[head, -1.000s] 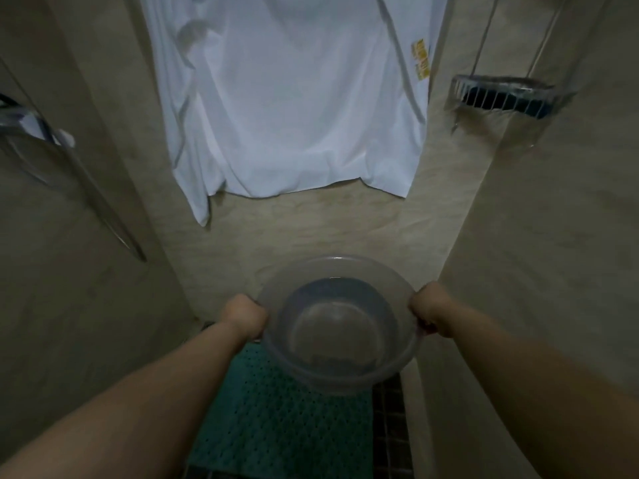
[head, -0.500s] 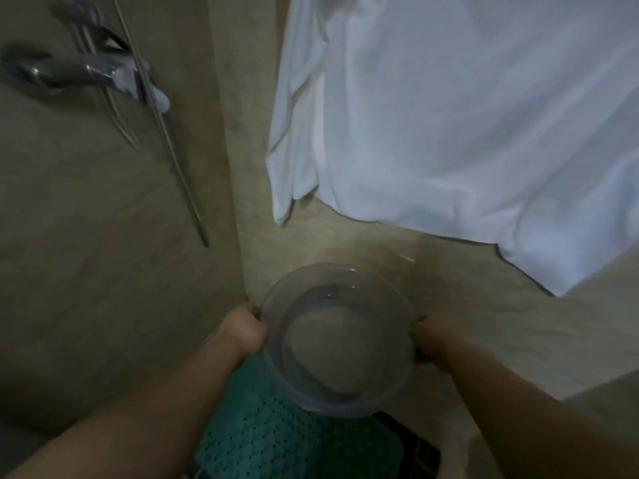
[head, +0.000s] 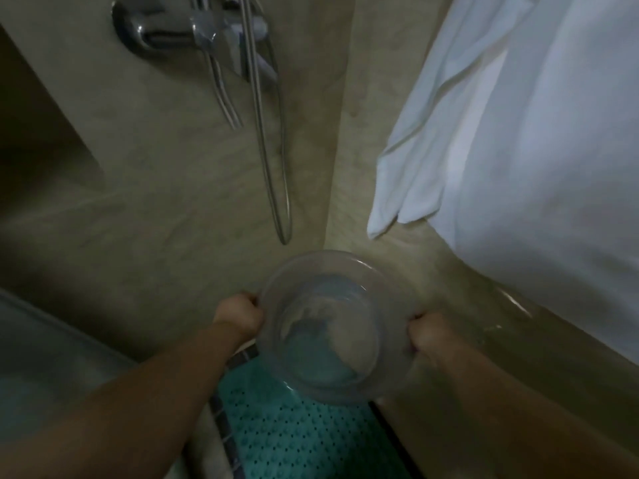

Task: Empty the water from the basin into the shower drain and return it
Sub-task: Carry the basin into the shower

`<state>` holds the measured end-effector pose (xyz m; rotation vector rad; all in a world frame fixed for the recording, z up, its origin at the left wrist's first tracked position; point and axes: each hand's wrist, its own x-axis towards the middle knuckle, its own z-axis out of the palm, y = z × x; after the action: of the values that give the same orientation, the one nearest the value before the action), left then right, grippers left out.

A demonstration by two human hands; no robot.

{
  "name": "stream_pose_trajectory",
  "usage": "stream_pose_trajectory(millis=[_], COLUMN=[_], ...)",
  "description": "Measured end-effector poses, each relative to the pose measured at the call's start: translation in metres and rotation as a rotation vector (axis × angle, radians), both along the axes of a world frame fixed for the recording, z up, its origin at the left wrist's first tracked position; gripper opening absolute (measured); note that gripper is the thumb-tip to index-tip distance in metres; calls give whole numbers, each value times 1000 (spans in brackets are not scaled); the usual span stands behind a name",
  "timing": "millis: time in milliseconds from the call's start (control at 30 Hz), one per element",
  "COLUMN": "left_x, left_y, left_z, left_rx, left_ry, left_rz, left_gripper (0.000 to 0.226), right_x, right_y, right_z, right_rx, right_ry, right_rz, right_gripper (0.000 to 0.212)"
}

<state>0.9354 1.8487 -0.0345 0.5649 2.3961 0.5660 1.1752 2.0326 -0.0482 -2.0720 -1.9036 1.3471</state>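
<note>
Basin (head: 328, 326): clear plastic, smooth, slightly glossy. Tap fitting (head: 193, 32) and hose (head: 273, 160): polished metal, shiny. Wall tiles (head: 166, 188): beige stone look, smooth, dull sheen. Hanging cloth (head: 539, 140): white, soft, matt. Floor mat (head: 297, 433): teal, perforated, looks rubbery.

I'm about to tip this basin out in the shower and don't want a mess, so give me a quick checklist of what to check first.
1. Two-handed grip: left hand and right hand each clamp opposite sides of the clear basin. Ok.
2. Basin level: water sits inside, nothing spilling over the rim. Ok.
3. Basin over the shower floor: it hangs above the teal mat. Ok.
4. Drain located: no drain opening is visible; the mat may cover it. Cannot tell.
5. White cloth clear of splash: it hangs close on the right, above the basin. Not ok, so pour low.
6. Shower hose clear: it hangs behind the basin, not touching. Ok.
</note>
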Motion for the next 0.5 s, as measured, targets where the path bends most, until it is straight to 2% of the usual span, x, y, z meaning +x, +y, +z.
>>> stream_pose_trajectory(millis=[167,300,500], left_x=[-10,-9,-17], left_y=[10,24,52], left_z=[-23,-53,-124], left_rx=[-49,-70,-79], left_ry=[-3,-31,-58], left_rz=[137,261,338], left_gripper=[28,25,24], right_x=[-33,-54,-81], right_y=[37,72,111], right_z=[-46,-82,-150], right_rx=[-78,-131,-163], right_ry=[72,99,104], right_rz=[58,98,150], right_gripper=[15,29,16])
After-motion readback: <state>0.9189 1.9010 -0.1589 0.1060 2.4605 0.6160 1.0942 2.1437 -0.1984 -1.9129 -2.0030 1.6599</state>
